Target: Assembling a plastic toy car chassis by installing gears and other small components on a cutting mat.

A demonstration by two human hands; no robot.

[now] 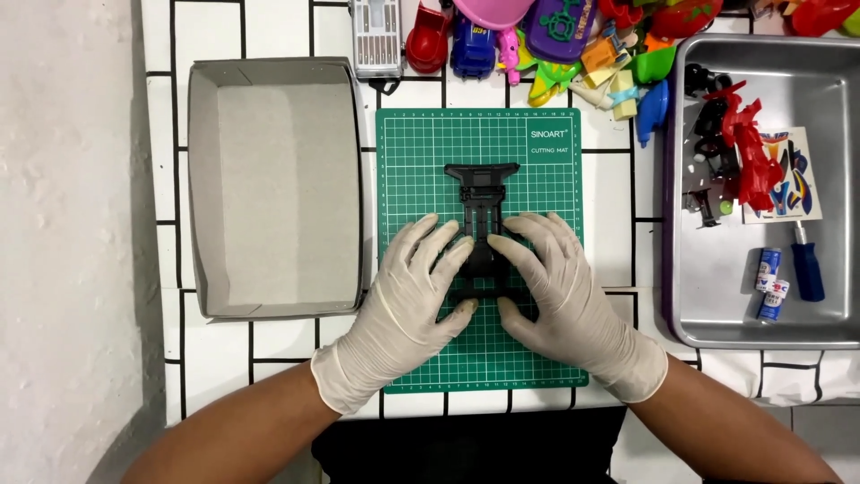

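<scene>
Green cutting mat (421, 143) at centre serves as landmark. Left of the mat lies an open grey cardboard tray (273, 179); right of it, a steel tray (806, 90) holds red toy parts (752, 157), a blue-handled screwdriver (806, 269) and two small batteries (770, 282). Beyond the mat's far edge lies a heap of coloured toys (537, 36). On the mat's middle lies a black toy chassis (482, 193). Left hand (408, 296) and right hand (560, 291), both gloved, pinch its near end from either side. Even pressure from both sides, with the chassis flat on the mat, likely prevents twisting.
</scene>
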